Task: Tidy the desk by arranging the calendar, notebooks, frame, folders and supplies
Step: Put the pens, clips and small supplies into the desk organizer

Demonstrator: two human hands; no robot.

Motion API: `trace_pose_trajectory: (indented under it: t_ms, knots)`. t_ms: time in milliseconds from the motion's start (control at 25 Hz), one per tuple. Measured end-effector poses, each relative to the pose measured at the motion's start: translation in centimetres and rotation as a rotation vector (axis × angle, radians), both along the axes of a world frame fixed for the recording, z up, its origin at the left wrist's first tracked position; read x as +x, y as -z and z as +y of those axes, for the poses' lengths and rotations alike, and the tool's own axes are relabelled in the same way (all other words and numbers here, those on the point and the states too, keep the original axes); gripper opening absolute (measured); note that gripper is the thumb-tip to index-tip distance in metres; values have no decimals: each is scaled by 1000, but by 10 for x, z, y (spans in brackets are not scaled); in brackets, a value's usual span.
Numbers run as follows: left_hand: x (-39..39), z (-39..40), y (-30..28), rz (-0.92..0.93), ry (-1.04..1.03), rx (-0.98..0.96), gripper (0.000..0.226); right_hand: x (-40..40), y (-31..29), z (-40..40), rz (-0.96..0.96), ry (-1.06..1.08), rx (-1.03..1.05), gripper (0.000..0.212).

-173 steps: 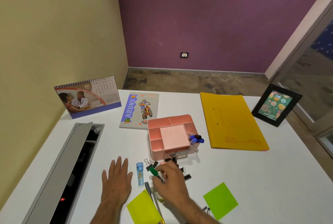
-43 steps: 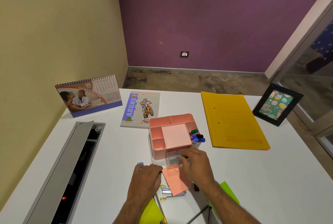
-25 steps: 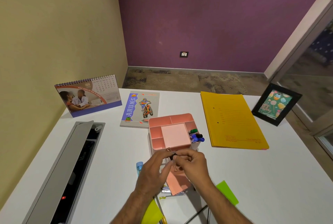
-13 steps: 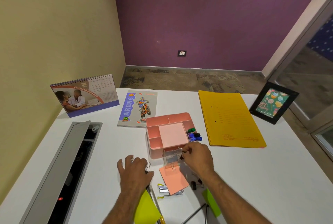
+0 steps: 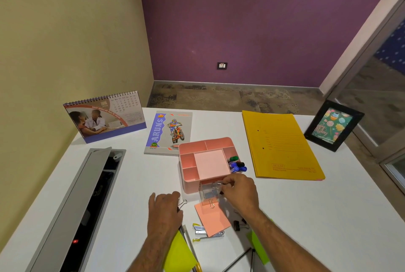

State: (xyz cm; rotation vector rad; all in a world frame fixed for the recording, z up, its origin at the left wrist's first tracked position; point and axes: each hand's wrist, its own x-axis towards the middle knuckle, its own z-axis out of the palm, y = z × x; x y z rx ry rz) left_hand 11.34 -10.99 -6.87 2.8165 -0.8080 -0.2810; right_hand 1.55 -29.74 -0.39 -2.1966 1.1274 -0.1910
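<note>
since half a second ago the right hand (image 5: 240,191) keeps its fingers pinched at the clear drawer (image 5: 210,193) of the pink organizer (image 5: 205,162), mid-tabletop; the left hand (image 5: 164,208) lies flat by a binder clip (image 5: 183,202), fingers released.

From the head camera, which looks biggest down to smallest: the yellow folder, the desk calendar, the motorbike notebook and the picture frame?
1. Yellow folder, clearly largest.
2. Desk calendar.
3. Motorbike notebook and picture frame: these look close, and viewing angle distorts them, so I won't rank them.
</note>
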Motion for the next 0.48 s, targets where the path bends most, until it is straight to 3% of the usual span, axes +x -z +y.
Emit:
trace_pose_trajectory:
  t_ms: [240,360,480]
  knots:
    - [1,0,0,-19,14,-4,31,-14,0,4,-286,97,18,10]
    - [-6,1,-2,30,85,-296,32,-19,-6,10,-381,99,126,10]
    - [-21,-4,-11,110,192,-524,27,-23,-7,18,-334,-66,280,19]
